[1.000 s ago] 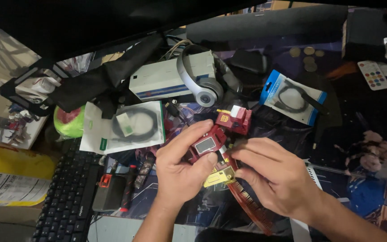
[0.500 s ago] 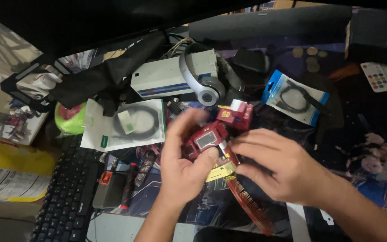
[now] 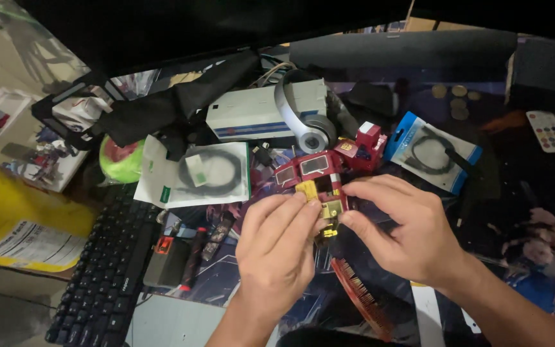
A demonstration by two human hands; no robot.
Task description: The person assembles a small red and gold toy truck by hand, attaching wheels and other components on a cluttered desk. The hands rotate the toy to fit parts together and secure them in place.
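A red toy robot (image 3: 319, 173) with yellow parts and small window panels is held over a cluttered desk. My left hand (image 3: 277, 247) grips its lower yellow part from the left, fingers curled on it. My right hand (image 3: 406, 231) pinches the same lower section from the right with thumb and fingers. A second red and blue toy piece (image 3: 364, 146) lies just behind the robot.
A black keyboard (image 3: 104, 276) sits at the lower left. A bagged cable (image 3: 203, 173), a white box (image 3: 252, 115) with silver headphones (image 3: 303, 122), a blue cable pack (image 3: 431, 151), a white remote (image 3: 547, 132), a red comb (image 3: 361, 299) and a yellow container (image 3: 14, 218) surround the hands.
The toy has been turned and raised so its red body now points away from me. Both hands have shifted their grip onto its lower yellow part.
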